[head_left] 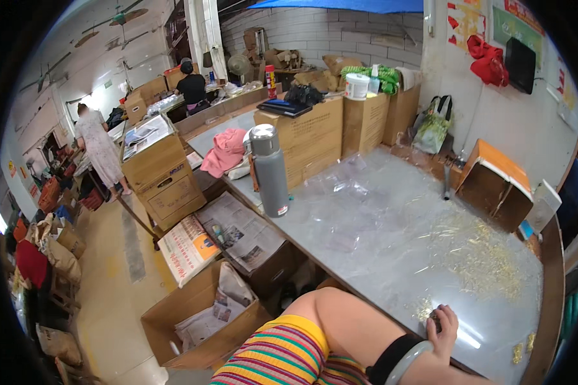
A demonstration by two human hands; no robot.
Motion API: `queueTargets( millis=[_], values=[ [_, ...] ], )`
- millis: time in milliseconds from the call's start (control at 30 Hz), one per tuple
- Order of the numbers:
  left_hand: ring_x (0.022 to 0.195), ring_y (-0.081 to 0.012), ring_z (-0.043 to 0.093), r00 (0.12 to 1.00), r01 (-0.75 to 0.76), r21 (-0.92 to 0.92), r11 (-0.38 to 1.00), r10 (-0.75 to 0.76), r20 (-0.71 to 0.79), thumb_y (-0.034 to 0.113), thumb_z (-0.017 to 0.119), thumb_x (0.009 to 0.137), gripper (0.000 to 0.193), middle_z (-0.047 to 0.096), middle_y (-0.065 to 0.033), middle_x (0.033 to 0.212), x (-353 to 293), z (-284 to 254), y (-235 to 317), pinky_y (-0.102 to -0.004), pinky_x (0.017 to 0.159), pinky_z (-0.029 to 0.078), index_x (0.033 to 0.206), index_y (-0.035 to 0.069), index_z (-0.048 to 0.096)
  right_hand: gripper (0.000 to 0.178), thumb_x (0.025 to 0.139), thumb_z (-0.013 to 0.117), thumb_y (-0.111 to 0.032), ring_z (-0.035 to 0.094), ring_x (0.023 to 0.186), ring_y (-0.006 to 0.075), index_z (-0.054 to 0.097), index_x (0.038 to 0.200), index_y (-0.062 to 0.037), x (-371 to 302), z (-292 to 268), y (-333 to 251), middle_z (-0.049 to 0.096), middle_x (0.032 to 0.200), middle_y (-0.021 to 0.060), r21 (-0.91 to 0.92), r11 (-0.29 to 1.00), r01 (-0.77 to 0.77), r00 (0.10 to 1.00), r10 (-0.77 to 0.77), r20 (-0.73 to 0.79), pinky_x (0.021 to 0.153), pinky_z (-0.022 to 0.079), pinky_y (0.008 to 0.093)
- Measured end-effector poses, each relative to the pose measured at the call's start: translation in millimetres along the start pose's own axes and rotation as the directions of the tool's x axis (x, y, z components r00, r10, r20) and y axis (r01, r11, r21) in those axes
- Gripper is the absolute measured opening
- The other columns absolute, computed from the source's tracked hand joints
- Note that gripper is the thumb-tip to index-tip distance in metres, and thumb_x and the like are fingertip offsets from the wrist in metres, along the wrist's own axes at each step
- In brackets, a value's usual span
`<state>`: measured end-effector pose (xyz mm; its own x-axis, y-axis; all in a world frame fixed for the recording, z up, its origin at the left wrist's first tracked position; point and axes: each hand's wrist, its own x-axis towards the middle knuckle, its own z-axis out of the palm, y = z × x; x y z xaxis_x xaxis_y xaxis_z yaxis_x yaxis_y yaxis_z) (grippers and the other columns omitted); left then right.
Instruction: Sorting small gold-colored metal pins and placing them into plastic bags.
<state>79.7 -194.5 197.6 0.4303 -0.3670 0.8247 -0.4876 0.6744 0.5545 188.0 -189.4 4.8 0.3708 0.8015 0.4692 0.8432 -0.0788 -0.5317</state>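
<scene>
Clock centred on our seat, 12 straight ahead. On the tabletop (379,263) we log: vacuum flask (273,179) at 11, cloth (223,154) just left of it; plastic sheets (359,199) at 12; loose strands (494,263) strewn at 1–2, a tipped carton (491,199) beyond them at 1. Behind our flask, a closed carton (311,138); on the next carton (366,125) to its right, a tub (356,86). Off the tabletop's left edge: open carton (244,328) at 9–10, newspaper (225,305) inside; farther off, stacked cartons (165,167) at 10–11, newspapers (148,136) on top. Beyond, we place one co-worker (97,142) at 10.
</scene>
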Motion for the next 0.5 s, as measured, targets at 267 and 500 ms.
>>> queueTargets(
  millis=[267,500],
  values=[
    [0.112,-0.0265,0.065,0.99,0.063,0.285,0.957,-0.095,0.1,0.007,0.054,0.101,0.033,0.066,-0.0159,0.12,-43.6,0.9,41.9,-0.0336,0.095,0.05,0.13,-0.006,0.057,0.031,0.08,0.077,-0.015,0.056,0.121,0.0389,0.069,0.107,-0.0019,6.5,5.1,-2.5,0.064,0.122,0.0165,-0.011,0.999,0.051,0.998,-0.051,-0.03,0.104,0.044,0.0472],
    [0.112,-0.0274,0.065,0.966,0.076,0.445,0.892,-0.177,0.189,0.006,0.05,0.102,0.031,0.066,-0.0171,0.121,-111.3,54.9,126.0,-0.0344,0.096,0.05,0.129,-0.006,0.058,0.031,0.078,0.078,-0.017,0.057,0.12,0.0385,0.07,0.104,-0.0036,-3.9,-0.5,-2.3,0.065,0.12,0.0152,-0.039,0.998,0.051,0.997,-0.053,-0.054,0.102,0.045,0.0477]
  ],
)
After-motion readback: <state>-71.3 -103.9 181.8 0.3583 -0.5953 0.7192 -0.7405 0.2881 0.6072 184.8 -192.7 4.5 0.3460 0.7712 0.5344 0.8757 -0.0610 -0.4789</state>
